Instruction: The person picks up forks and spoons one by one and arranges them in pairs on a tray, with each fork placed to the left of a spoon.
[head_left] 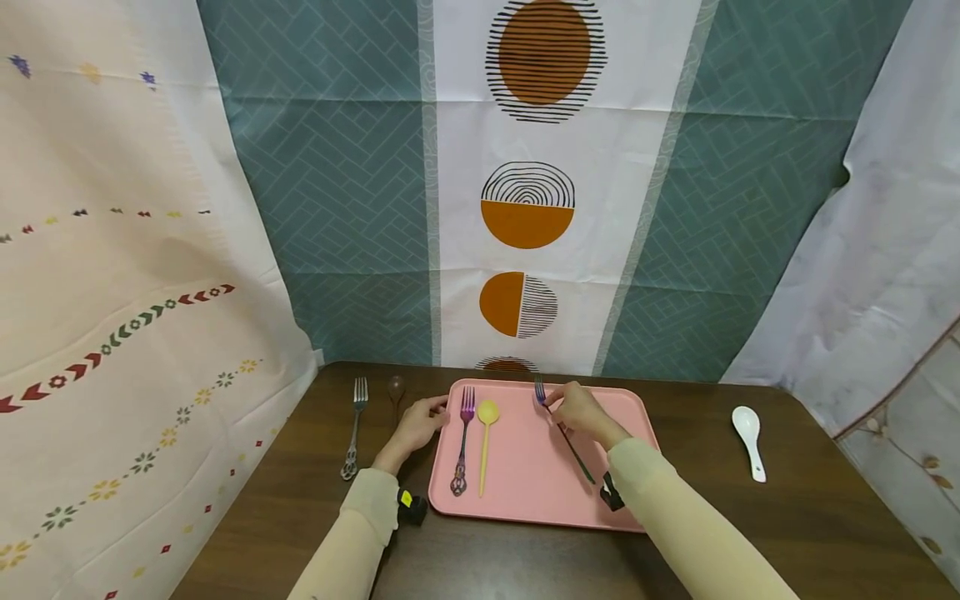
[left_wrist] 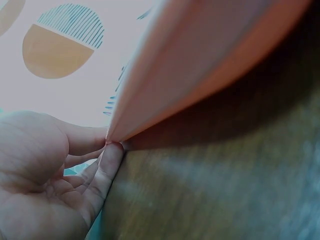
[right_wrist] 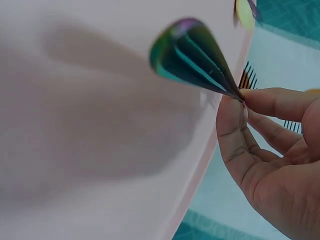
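A pink tray (head_left: pixel 525 500) lies on the dark wooden table. My left hand (head_left: pixel 422 423) pinches the tray's left rim between thumb and fingers, as the left wrist view shows up close. Over the tray's right half, my right hand (head_left: pixel 583 410) pinches a dark, iridescent fork (head_left: pixel 576 456), tines pointing away from me; its broad handle end (right_wrist: pixel 192 57) stands out from the fingertips in the right wrist view. On the tray's left side lie a purple iridescent fork (head_left: pixel 462 442) with an ornate handle and a yellow spoon (head_left: pixel 486 442), side by side.
Left of the tray are a silver fork (head_left: pixel 355 433) with an ornate handle and a brown spoon (head_left: pixel 396 390), partly hidden by my left hand. A white spoon (head_left: pixel 748 437) lies far right on the table. A patterned cloth (head_left: pixel 517 208) hangs behind the table.
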